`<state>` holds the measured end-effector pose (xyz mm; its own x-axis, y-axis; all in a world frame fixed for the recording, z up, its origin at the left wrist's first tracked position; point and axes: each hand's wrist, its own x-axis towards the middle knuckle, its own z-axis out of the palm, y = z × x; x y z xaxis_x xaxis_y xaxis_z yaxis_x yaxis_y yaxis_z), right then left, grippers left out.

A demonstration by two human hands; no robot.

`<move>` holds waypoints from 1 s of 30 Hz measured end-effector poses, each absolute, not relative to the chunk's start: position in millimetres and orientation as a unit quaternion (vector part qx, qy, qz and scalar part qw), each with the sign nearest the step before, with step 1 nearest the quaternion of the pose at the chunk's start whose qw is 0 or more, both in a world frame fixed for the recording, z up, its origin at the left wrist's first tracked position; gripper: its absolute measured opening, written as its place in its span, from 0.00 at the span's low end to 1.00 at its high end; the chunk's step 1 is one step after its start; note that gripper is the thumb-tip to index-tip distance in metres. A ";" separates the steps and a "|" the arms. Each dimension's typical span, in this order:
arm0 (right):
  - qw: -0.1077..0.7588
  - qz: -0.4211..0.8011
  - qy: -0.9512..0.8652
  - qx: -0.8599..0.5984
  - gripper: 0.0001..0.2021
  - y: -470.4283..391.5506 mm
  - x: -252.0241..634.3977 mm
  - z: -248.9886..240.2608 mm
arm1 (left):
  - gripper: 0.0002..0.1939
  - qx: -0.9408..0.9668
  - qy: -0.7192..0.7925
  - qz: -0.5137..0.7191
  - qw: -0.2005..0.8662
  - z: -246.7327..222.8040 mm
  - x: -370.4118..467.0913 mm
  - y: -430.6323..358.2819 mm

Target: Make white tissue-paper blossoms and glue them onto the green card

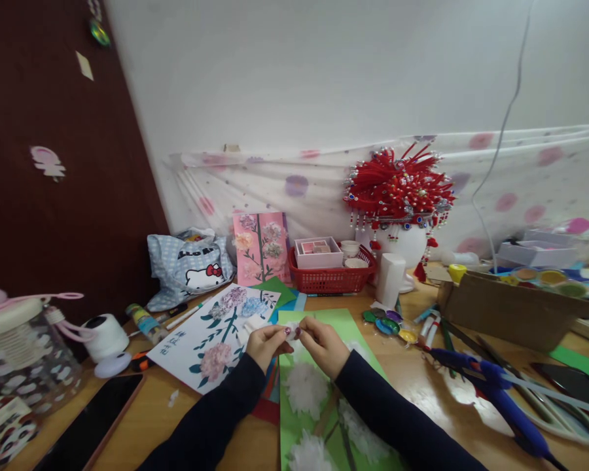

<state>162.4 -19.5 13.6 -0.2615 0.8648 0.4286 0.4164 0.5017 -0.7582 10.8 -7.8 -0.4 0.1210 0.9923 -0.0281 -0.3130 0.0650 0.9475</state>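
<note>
My left hand [265, 347] and my right hand [322, 345] meet in the middle, their fingertips pinching a small piece of white tissue paper [291, 331] between them. Both hands are over the top of a green sheet [331, 317]. On that sheet are several fluffy white paper flowers [306, 390] and brown-grey painted stems [328, 412], partly covered by my right forearm. Beside my left hand lies a white sheet with pink, blue and purple flowers [216, 360] and dark green leaves.
A red basket [331, 280] with boxes and cups stands behind my hands. To the right are a blue glue gun [495, 383], scissors [564, 418], paint pots [390, 322] and a cardboard box [500, 311]. A phone [91, 425] and a clear jar [27, 360] are at the left.
</note>
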 end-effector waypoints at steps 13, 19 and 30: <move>0.440 0.267 -0.738 -0.436 0.07 -20.3 163.4 18.4 | 0.15 0.385 0.418 0.569 0.595 7.5 11.9 -9.1; 0.436 0.261 -0.730 -0.457 0.07 -19.5 164.5 20.8 | 0.14 0.325 0.430 0.613 0.578 0.4 7.3 2.4; 0.414 0.238 -0.711 -0.516 0.09 -9.2 170.7 17.7 | 0.11 0.288 0.426 0.647 0.563 1.4 1.7 3.0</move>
<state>170.7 -9.2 17.7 -0.1244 0.9309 0.3433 0.5357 0.3543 -0.7665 1.7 3.0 1.4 -0.2009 0.9737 -0.1073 -0.4829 -0.0032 0.8757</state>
